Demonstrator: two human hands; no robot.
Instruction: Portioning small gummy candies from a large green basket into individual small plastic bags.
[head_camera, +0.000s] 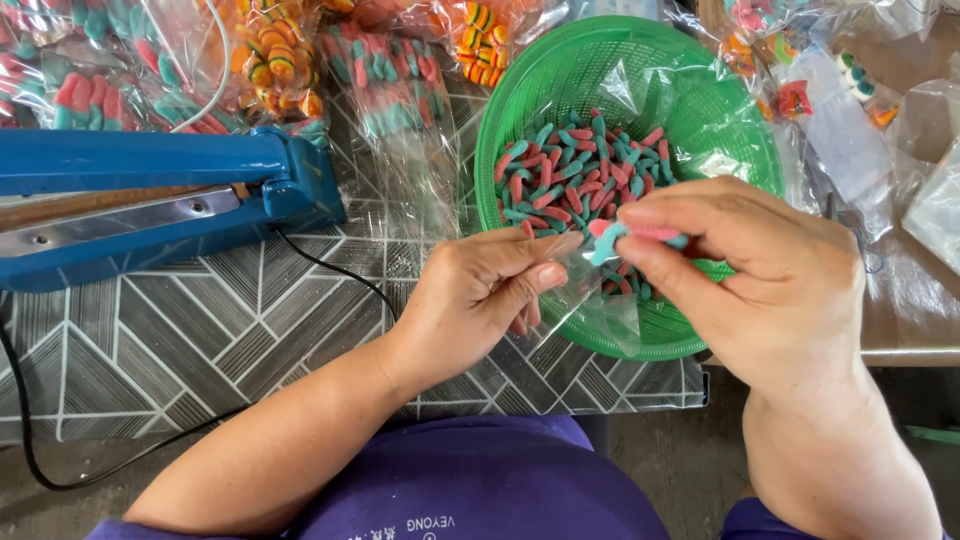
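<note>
**Hands feed gummy worms into a clear bag**

Right hand (760, 275) pinches a small bunch of pink-and-teal gummy worms (625, 237) between thumb and fingertips, just over the mouth of a small clear plastic bag (585, 290) that the left hand (480, 290) holds open, thumb pressed to its near edge and fingers curled beneath. Both hands work above a patterned tabletop (200, 340), at the near rim of a green mesh basket (560, 90) heaped with more of the same sweets. A blue heat sealer (150, 195) sits to the left with its black cord (330, 270) trailing off the table, and filled candy bags (390, 75) lie along the far side.

The worms look light, soft and bendy, with a sugared coat that should give the fingers some grip; a gentle pinch across the middle of the bunch seems safest, since a hard squeeze would likely deform them. The bag film looks thin, limp and slick, best held at its open lip.
</note>
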